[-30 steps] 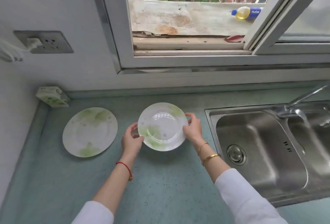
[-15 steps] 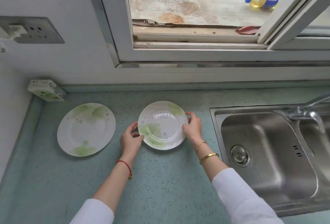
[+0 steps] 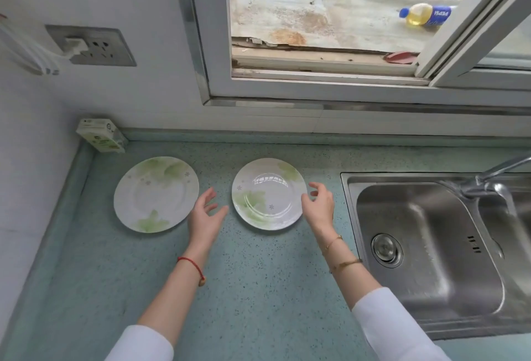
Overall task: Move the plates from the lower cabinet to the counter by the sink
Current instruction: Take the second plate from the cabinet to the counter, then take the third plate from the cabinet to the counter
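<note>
Fig.: head view, looking down on my worktop (image 3: 258, 288), blue-green w/ speckles. Two plates lie flat on it, side by side, apart from each other. The left plate (image 3: 156, 194) is nearer the wall corner; the right plate (image 3: 269, 194) lies between it and the sink (image 3: 431, 245), close to the sink's left rim. Both are white w/ green leaf print. My left hand (image 3: 205, 217) is spread, fingers apart, empty, over the gap between the plates. My right hand (image 3: 319, 205) is also loose and empty, fingers curled just beside the right plate's right edge; can't tell if fingertips touch the rim. Small carton (image 3: 100, 135) stands in the back-left corner. Tap (image 3: 494, 176) at far right. Wall socket (image 3: 92, 46) upper left, w/ plug in. Bottle (image 3: 425, 15) lies on the ledge outside the window.
</note>
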Demonstrator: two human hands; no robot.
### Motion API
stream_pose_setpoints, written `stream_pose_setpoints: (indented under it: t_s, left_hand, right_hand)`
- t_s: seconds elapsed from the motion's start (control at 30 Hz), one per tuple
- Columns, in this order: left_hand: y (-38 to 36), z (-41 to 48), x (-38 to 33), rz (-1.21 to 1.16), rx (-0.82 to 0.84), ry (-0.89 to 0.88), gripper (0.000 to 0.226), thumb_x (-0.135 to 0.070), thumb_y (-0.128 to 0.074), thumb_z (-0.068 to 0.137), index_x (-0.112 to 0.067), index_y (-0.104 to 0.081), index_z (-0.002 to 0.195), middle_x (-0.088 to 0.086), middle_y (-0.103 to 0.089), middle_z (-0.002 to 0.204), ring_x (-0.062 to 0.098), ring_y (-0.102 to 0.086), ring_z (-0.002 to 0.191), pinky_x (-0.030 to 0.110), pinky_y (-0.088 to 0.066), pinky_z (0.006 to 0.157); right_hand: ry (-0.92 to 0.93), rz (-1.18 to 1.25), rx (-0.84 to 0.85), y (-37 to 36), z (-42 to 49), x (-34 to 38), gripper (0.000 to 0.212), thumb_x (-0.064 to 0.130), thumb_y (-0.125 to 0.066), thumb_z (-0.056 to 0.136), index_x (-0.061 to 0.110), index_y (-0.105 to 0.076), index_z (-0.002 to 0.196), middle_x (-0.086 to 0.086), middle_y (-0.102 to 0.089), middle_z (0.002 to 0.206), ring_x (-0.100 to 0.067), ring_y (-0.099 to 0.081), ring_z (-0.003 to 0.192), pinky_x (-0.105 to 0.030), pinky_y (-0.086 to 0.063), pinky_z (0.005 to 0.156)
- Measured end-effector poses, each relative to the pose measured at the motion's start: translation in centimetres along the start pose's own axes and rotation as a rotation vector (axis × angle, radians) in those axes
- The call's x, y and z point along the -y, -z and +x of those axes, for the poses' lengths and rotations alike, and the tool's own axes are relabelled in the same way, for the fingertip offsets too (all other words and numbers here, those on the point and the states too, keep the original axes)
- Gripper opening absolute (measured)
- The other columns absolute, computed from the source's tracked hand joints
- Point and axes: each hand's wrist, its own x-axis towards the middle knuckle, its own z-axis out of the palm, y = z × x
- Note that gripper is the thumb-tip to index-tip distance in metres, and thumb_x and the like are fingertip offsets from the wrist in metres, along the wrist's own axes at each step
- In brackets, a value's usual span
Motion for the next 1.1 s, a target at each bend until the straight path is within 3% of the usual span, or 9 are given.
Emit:
stream_pose_setpoints:
  t_s: [0.2, 0.37, 0.5, 0.6, 0.77, 0.97, 1.1]
  left_hand:
    - [4.6, -6.3, -0.4, -0.065, -0.020, -0.106, 0.044, -0.006, -0.070, 0.090, -0.021, -0.059, 0.130, -0.004, -0.066, 0.126, 0.014, -0.064, 0.114, 0.031, -0.048, 0.102]
    - [7.6, -12.8, -0.6, -0.102, -0.101, -0.138, 0.038, -0.007, -0.069, 0.091, -0.024, -0.065, 0.124, -0.004, -0.069, 0.122, 0.009, -0.065, 0.109, 0.027, -0.049, 0.099]
    - [9.4, -18.9, -0.6, -0.157, -0.250, -0.176, 0.035, -0.009, -0.069, 0.091, -0.026, -0.067, 0.122, -0.009, -0.070, 0.120, -0.002, -0.066, 0.102, 0.010, -0.047, 0.087]
    - [10.3, -24.4, 0.1, -0.230, -0.387, -0.209, 0.033, -0.012, -0.070, 0.091, -0.027, -0.068, 0.121, -0.013, -0.071, 0.119, -0.009, -0.066, 0.101, 0.007, -0.048, 0.085]
    - [9.2, -34.4, 2.4, -0.367, -0.601, -0.248, 0.032, -0.011, -0.070, 0.091, -0.024, -0.069, 0.121, -0.011, -0.072, 0.122, -0.003, -0.067, 0.109, 0.017, -0.052, 0.094]
    - [6.7, -47.5, 6.3, -0.459, -0.871, -0.207, 0.030, -0.012, -0.069, 0.093, -0.027, -0.069, 0.119, -0.008, -0.072, 0.123, 0.009, -0.066, 0.116, 0.037, -0.050, 0.105]
    - [5.0, -56.6, 9.1, -0.474, -1.072, -0.150, 0.033, -0.014, -0.068, 0.094, -0.026, -0.067, 0.124, -0.010, -0.071, 0.126, 0.008, -0.065, 0.120, 0.044, -0.048, 0.109]
  right_hand:
    - [0.048, 0.227, 0.142, 1.1, -7.1, 0.3, 0.026, 0.020, -0.056, 0.095, 0.021, -0.062, 0.120, 0.000, -0.062, 0.104, -0.019, -0.058, 0.097, -0.024, -0.047, 0.075]
    - [0.108, 0.321, 0.343, 1.1, -12.3, 2.3, 0.025, 0.025, -0.056, 0.096, 0.023, -0.062, 0.121, 0.000, -0.063, 0.111, -0.019, -0.060, 0.104, -0.025, -0.050, 0.079]
    - [0.234, 0.334, 0.497, 1.6, -16.2, 3.6, 0.025, 0.025, -0.056, 0.097, 0.023, -0.062, 0.122, -0.003, -0.064, 0.113, -0.019, -0.060, 0.105, -0.025, -0.050, 0.082]
    - [0.325, 0.344, 0.619, 2.7, -19.3, 3.6, 0.023, 0.024, -0.057, 0.097, 0.025, -0.062, 0.119, -0.002, -0.065, 0.108, -0.016, -0.061, 0.099, -0.025, -0.050, 0.081]
    - [0.474, 0.307, 0.807, 5.3, -24.3, 1.7, 0.024, 0.021, -0.059, 0.096, 0.024, -0.064, 0.119, -0.001, -0.066, 0.105, -0.015, -0.061, 0.094, -0.021, -0.051, 0.074]
    - [0.604, 0.200, 1.098, 7.9, -31.4, -2.0, 0.025, 0.023, -0.058, 0.097, 0.024, -0.063, 0.121, -0.006, -0.066, 0.111, -0.019, -0.062, 0.102, -0.023, -0.052, 0.082]
    - [0.686, 0.125, 1.297, 8.9, -36.6, -4.7, 0.026, 0.023, -0.058, 0.097, 0.024, -0.063, 0.122, -0.007, -0.067, 0.112, -0.020, -0.064, 0.103, -0.026, -0.054, 0.086]
